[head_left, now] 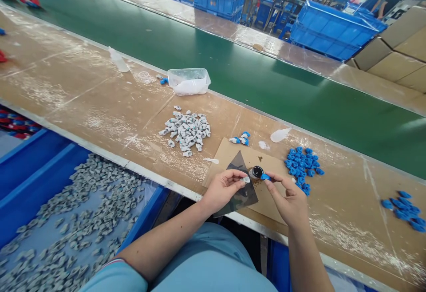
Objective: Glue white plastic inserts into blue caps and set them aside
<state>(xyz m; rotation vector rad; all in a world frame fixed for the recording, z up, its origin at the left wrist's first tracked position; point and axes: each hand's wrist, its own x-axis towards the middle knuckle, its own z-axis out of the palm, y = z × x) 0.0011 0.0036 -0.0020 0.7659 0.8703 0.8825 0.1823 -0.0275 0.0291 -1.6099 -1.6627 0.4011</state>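
Note:
My left hand (223,190) pinches a small grey plastic piece (245,179) between thumb and fingers. My right hand (289,196) pinches a small blue plastic piece (265,176). The two pieces are apart, one on each side of a small open jar of dark liquid (256,172). The jar stands on a cardboard sheet (266,161), partly on a dark plastic film (238,194). A heap of grey pieces (186,130) lies to the left, and a heap of blue pieces (301,165) lies to the right.
The wooden bench (100,101) runs along a green conveyor belt (133,39). A blue bin of grey pieces (66,221) sits at my lower left. A translucent plastic box (188,81), squeeze bottles and another blue heap (404,207) lie on the bench. Blue crates and people stand beyond.

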